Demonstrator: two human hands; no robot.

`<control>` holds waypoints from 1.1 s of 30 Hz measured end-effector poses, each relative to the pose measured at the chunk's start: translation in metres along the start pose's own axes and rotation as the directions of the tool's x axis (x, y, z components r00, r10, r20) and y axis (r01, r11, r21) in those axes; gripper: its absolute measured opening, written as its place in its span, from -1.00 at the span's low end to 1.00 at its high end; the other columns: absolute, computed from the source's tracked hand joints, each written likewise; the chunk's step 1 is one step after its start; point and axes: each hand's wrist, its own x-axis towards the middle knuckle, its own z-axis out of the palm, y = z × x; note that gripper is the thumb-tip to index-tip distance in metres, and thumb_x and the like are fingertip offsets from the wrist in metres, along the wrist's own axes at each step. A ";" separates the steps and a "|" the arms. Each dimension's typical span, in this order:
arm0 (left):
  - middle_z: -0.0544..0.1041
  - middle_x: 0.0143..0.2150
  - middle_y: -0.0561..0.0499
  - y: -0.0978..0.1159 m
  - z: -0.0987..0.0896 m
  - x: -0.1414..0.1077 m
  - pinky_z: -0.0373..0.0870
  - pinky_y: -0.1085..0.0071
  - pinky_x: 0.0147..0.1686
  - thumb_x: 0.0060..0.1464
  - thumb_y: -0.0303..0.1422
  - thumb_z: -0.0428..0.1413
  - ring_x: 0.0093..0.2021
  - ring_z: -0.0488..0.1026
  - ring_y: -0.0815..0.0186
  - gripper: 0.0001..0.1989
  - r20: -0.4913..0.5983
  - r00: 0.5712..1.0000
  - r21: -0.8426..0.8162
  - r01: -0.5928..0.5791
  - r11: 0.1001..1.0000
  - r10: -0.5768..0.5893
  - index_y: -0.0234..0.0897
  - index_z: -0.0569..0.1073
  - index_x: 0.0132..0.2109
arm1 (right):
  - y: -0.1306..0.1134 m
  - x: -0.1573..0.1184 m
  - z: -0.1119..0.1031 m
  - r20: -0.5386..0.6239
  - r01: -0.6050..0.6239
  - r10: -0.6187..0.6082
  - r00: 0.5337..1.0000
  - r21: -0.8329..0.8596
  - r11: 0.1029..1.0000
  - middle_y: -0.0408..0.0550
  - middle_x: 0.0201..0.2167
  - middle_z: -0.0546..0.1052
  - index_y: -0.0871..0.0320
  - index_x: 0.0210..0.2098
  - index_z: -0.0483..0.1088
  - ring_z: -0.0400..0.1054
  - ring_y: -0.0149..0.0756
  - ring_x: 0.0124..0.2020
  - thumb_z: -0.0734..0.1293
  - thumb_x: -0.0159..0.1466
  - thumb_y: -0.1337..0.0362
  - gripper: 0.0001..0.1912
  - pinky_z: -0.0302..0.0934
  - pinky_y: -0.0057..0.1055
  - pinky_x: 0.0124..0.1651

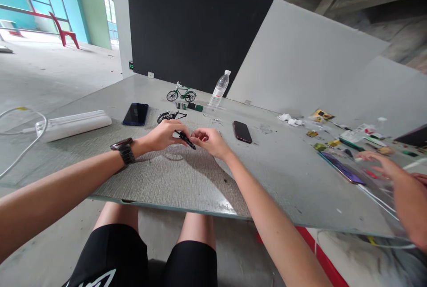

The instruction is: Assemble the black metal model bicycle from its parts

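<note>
My left hand (165, 133), with a dark watch on the wrist, is closed around a small slim black part (185, 139) just above the table. My right hand (210, 142) is beside that part's right end, its fingertips pinched together. Whatever those fingertips grip is too small to make out. Just beyond my left hand lies a black model bicycle wheel and frame piece (171, 116). Farther back stands a green model bicycle (182, 94), with small dark and green pieces (195, 107) in front of it and tiny silvery parts (212, 118) nearby.
A phone (135, 114) and a white power strip (73, 125) lie left; another phone (242, 131) lies right. A water bottle (219, 90) stands at the back. A co-worker's hand (380, 163) is at far right, among a tablet-like device (340, 167) and scattered small items.
</note>
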 end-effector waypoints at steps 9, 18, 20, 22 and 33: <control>0.59 -0.27 -0.05 -0.002 0.000 0.000 0.39 0.34 -0.18 0.11 -0.19 0.30 -0.21 0.49 0.23 -0.80 0.003 1.000 -0.010 0.024 1.000 -0.024 -0.23 0.60 -0.22 | 0.001 0.001 0.004 0.024 -0.002 0.001 1.000 0.044 0.999 -0.14 -0.42 0.45 0.14 -0.27 0.43 0.22 -0.40 -0.46 0.38 0.24 -0.13 -0.57 0.10 -0.44 -0.38; 0.58 -0.32 -0.02 -0.003 0.000 0.000 0.34 0.33 -0.18 0.11 -0.14 0.30 -0.25 0.47 0.24 -0.76 -0.033 0.999 0.084 0.032 0.996 -0.029 -0.22 0.60 -0.21 | 0.000 0.000 0.004 -0.105 0.053 -0.060 0.993 -0.068 0.996 -0.10 -0.43 0.52 0.14 -0.32 0.53 0.25 -0.37 -0.44 0.39 0.25 -0.10 -0.60 0.11 -0.41 -0.34; 0.58 -0.32 -0.02 -0.003 0.000 0.001 0.34 0.32 -0.17 0.13 -0.13 0.28 -0.25 0.47 0.23 -0.75 -0.042 0.998 0.097 0.044 0.994 -0.040 -0.22 0.60 -0.21 | -0.001 0.000 0.003 -0.121 0.053 -0.063 0.991 -0.087 0.995 -0.09 -0.42 0.53 0.14 -0.32 0.55 0.27 -0.35 -0.42 0.39 0.25 -0.09 -0.60 0.12 -0.40 -0.32; 0.58 -0.33 -0.01 -0.002 -0.001 0.001 0.34 0.33 -0.18 0.14 -0.13 0.27 -0.26 0.47 0.24 -0.76 -0.048 0.998 0.091 0.036 0.995 -0.032 -0.22 0.59 -0.22 | -0.001 0.000 0.003 -0.135 0.059 -0.071 0.988 -0.087 0.994 -0.09 -0.43 0.53 0.15 -0.33 0.55 0.29 -0.35 -0.42 0.39 0.24 -0.10 -0.59 0.13 -0.40 -0.31; 0.59 -0.33 -0.02 -0.002 0.000 0.001 0.35 0.37 -0.24 0.15 -0.18 0.27 -0.27 0.46 0.25 -0.78 -0.069 0.997 0.060 -0.032 0.998 0.036 -0.25 0.58 -0.21 | -0.001 0.001 0.007 -0.154 0.024 -0.016 0.988 0.055 0.998 -0.11 -0.48 0.47 0.17 -0.36 0.50 0.20 -0.40 -0.50 0.38 0.24 -0.14 -0.55 0.07 -0.44 -0.42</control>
